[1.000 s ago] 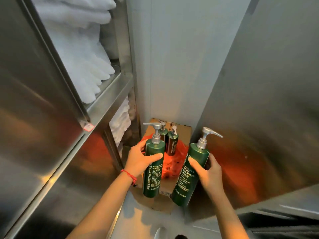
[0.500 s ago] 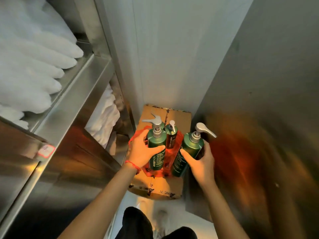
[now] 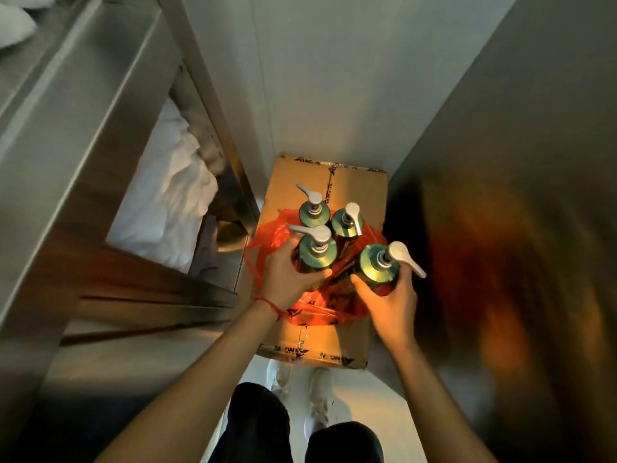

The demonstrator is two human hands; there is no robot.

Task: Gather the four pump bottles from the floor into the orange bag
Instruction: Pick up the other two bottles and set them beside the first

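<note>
An orange plastic bag [image 3: 314,312] lies open on a cardboard box [image 3: 354,185]. Two green pump bottles stand upright inside it at the back, one on the left [image 3: 312,212] and one on the right [image 3: 347,223]. My left hand [image 3: 287,272] grips a third green bottle [image 3: 317,250] by its side, down in the bag's mouth. My right hand [image 3: 390,302] holds the fourth green bottle [image 3: 379,267] at the bag's right edge, tilted slightly, its silver pump pointing right.
A steel shelf unit [image 3: 100,135] with white towels [image 3: 167,195] fills the left. A steel panel [image 3: 517,228] closes the right side and a white wall [image 3: 317,78] stands behind the box. My legs and white shoes [image 3: 317,389] are just in front of the box.
Both hands have lowered their bottles from above the box into the orange bag, beside the two standing there. The camera has tipped down over the box.
</note>
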